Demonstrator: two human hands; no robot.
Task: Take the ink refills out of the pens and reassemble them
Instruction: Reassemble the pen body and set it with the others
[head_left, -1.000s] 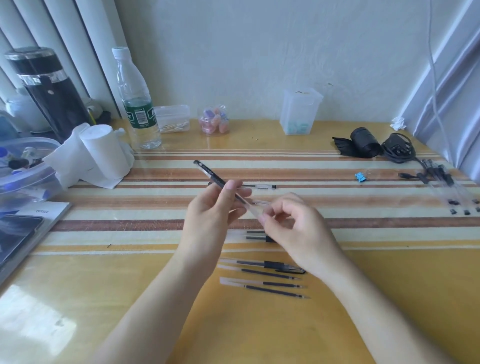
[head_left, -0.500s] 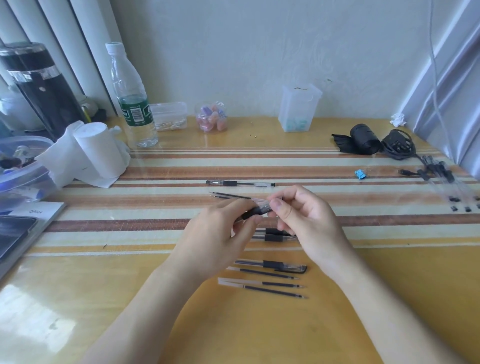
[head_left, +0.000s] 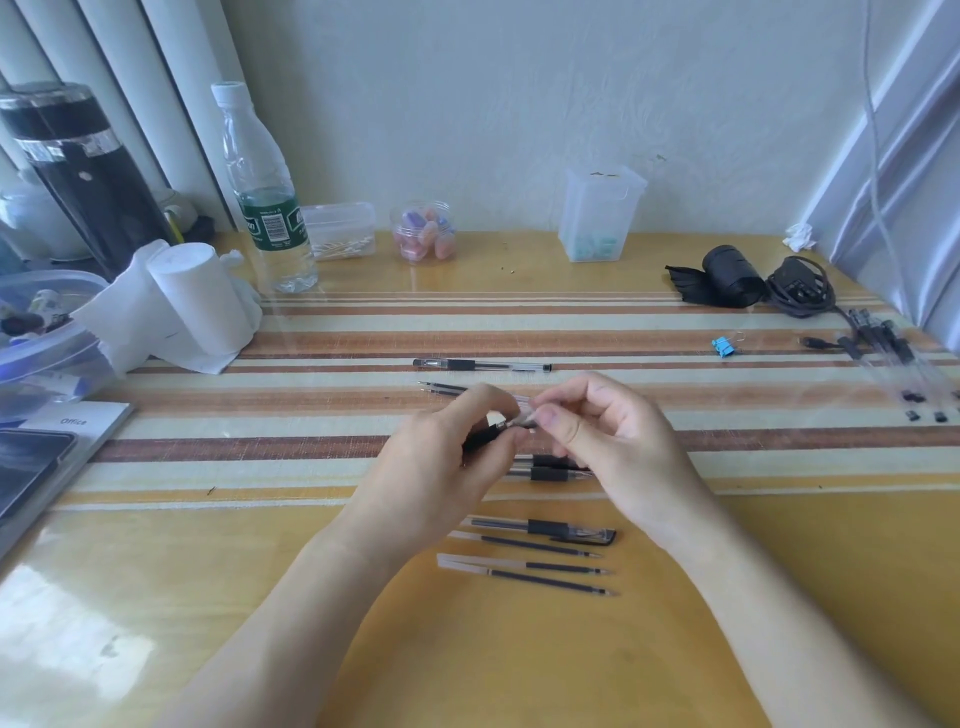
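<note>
Above the striped table centre, my left hand (head_left: 441, 462) pinches the black grip section of a pen (head_left: 485, 435). My right hand (head_left: 608, 441) pinches the clear barrel end (head_left: 527, 413) of the same pen, fingertips nearly meeting the left ones. A whole pen (head_left: 483, 365) lies beyond the hands, and a loose refill (head_left: 441, 387) sticks out left of them. Two more pens (head_left: 550, 467) lie under my right hand. Nearer me lie a capped pen (head_left: 545, 529) and several bare refills (head_left: 540, 569).
At the left stand a paper roll (head_left: 192, 301), a water bottle (head_left: 265, 208) and a black flask (head_left: 78, 171). Small plastic containers (head_left: 600, 218) line the wall. A blue binder clip (head_left: 723, 346), black cable bundle (head_left: 800, 288) and several more pens (head_left: 893, 358) lie at the right.
A second ago my left hand held the pen raised and slanted up to the left. Both hands have since lowered it level and closed together around its grip section.
</note>
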